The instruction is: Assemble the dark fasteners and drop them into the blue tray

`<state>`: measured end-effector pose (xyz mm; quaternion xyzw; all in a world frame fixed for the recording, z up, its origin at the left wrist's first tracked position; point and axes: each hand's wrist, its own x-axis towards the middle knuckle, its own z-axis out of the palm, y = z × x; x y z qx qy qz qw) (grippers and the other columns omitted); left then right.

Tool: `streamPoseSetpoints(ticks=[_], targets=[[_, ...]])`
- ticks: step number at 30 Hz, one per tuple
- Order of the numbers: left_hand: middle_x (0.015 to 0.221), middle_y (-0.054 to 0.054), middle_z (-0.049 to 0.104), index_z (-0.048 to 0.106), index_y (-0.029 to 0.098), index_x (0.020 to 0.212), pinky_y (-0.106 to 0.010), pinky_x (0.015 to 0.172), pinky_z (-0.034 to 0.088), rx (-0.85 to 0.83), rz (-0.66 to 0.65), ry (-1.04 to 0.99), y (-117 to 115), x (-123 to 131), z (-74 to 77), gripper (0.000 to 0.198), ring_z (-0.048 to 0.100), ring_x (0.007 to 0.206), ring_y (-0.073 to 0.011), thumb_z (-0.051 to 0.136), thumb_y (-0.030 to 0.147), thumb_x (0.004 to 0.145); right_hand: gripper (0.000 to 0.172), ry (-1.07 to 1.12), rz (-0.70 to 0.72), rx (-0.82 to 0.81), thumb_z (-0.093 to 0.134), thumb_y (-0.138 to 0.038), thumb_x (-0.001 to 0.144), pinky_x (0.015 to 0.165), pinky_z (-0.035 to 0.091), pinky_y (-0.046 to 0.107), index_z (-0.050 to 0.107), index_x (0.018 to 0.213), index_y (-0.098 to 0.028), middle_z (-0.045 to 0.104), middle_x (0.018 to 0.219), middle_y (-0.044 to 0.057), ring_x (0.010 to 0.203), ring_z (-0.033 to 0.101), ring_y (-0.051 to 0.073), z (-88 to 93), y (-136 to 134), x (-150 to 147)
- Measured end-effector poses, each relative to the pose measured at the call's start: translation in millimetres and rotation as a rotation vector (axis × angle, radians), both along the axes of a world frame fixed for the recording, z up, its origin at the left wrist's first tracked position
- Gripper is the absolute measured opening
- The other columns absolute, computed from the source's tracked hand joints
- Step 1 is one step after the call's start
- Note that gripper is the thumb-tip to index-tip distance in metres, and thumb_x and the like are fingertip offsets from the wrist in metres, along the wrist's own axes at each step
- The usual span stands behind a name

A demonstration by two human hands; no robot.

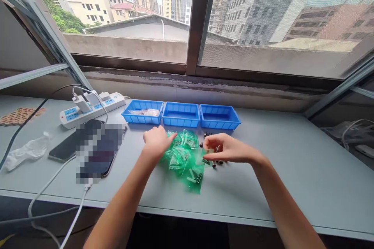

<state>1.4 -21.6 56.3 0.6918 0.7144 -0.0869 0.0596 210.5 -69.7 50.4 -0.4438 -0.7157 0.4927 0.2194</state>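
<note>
A heap of small green plastic bags (182,157) lies on the grey table in front of me. My left hand (157,142) rests on the heap's left side with its fingers curled onto the bags. My right hand (226,149) hovers at the heap's right edge, fingertips pinched together over several small black parts (217,161) scattered on the table. What the pinch holds is too small to name. Three blue bins stand in a row behind: the left bin (142,111) holds clear bags, the middle bin (180,114) and right bin (219,117) look bare.
A white power strip (92,109) with plugged chargers sits at the back left. Two phones (87,149) lie left of the heap, with white cables running off the table's front edge. A crumpled white bag (27,151) lies far left. The window sill runs behind the bins.
</note>
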Motion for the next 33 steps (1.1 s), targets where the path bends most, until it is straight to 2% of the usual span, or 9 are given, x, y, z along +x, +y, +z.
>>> streamPoseSetpoints(ticks=[5,9,14,17,19,22,25,28,33], targets=[[0.099,-0.02,0.068,0.06,0.009,0.107,-0.03,0.068,0.046,-0.04,-0.029,-0.06,-3.1,4.7,2.6,0.054,0.065,0.093,-0.0302,0.042,0.057,0.087,0.032,0.051,-0.248,0.207,0.065,-0.051,0.074,0.047,0.039,0.024,0.052,0.073,-0.022,0.051,0.058,-0.005,0.052,0.048,0.012,-10.8,7.6,-9.8],[0.096,-0.018,0.069,0.061,0.011,0.099,-0.03,0.068,0.046,-0.01,-0.069,-0.119,-4.0,5.1,3.9,0.045,0.065,0.091,-0.0293,0.044,0.051,0.088,0.025,-0.092,-0.354,0.47,0.059,-0.047,0.081,0.053,0.041,0.027,0.055,0.073,-0.023,0.055,0.062,-0.003,0.055,0.051,0.013,-22.2,11.4,-17.9],[0.092,-0.017,0.069,0.065,0.012,0.084,-0.031,0.07,0.046,-0.045,-0.084,-0.213,1.2,3.3,3.2,0.04,0.066,0.09,-0.0286,0.04,0.042,0.092,0.015,-0.192,-0.127,0.428,0.064,-0.04,0.08,0.059,0.045,0.027,0.063,0.085,-0.026,0.065,0.086,-0.001,0.062,0.057,0.014,-22.4,7.2,-23.8],[0.091,-0.014,0.07,0.067,0.014,0.083,-0.033,0.072,0.046,-0.04,-0.08,-0.23,4.5,2.1,3.4,0.041,0.065,0.091,-0.029,0.039,0.042,0.093,0.028,-0.191,-0.108,0.481,0.072,-0.043,0.073,0.066,0.049,0.029,0.065,0.094,-0.027,0.065,0.094,0.002,0.076,0.061,0.018,-15.2,-0.8,-27.2],[0.092,-0.011,0.071,0.068,0.017,0.084,-0.035,0.074,0.046,0.005,-0.061,-0.265,6.1,1.2,4.2,0.039,0.065,0.092,-0.029,0.04,0.043,0.092,0.044,-0.19,-0.05,0.546,0.077,-0.045,0.067,0.081,0.049,0.035,0.064,0.105,-0.028,0.062,0.109,0.005,0.098,0.059,0.023,-11.5,-8.1,-31.7],[0.089,-0.007,0.071,0.069,0.019,0.084,-0.034,0.074,0.044,0.148,0.01,-0.383,9.0,-1.0,5.5,0.037,0.065,0.091,-0.0276,0.043,0.045,0.09,0.079,-0.278,0.106,0.57,0.081,-0.053,0.057,0.105,0.032,0.052,0.053,0.127,-0.029,0.042,0.141,0.011,0.13,0.035,0.034,-13.3,-18.4,-42.7],[0.094,-0.006,0.069,0.069,0.02,0.083,-0.031,0.069,0.042,0.351,0.078,-0.48,13.2,-4.6,5.1,0.033,0.064,0.09,-0.0248,0.046,0.042,0.089,0.101,-0.418,0.236,0.558,0.079,-0.06,0.053,0.108,0.013,0.064,0.041,0.14,-0.027,0.023,0.152,0.015,0.139,0.013,0.041,-25.4,-23.8,-56.3],[0.096,-0.004,0.066,0.068,0.02,0.082,-0.028,0.064,0.041,0.502,0.134,-0.516,17.3,-8.2,3.0,0.027,0.063,0.088,-0.0219,0.049,0.037,0.089,0.088,-0.501,0.249,0.578,0.068,-0.062,0.068,0.109,0.01,0.064,0.037,0.142,-0.027,0.021,0.154,0.015,0.14,0.012,0.038,-40.6,-24.7,-68.8],[0.096,-0.006,0.065,0.067,0.019,0.084,-0.03,0.071,0.043,0.576,0.109,-0.51,20.9,-11.4,-1.7,0.022,0.06,0.094,-0.0238,0.051,0.032,0.088,0.056,-0.58,0.154,0.661,0.053,-0.047,0.089,0.11,0.015,0.062,0.039,0.141,-0.031,0.028,0.152,0.011,0.14,0.018,0.031,-52.2,-22.2,-77.8]])
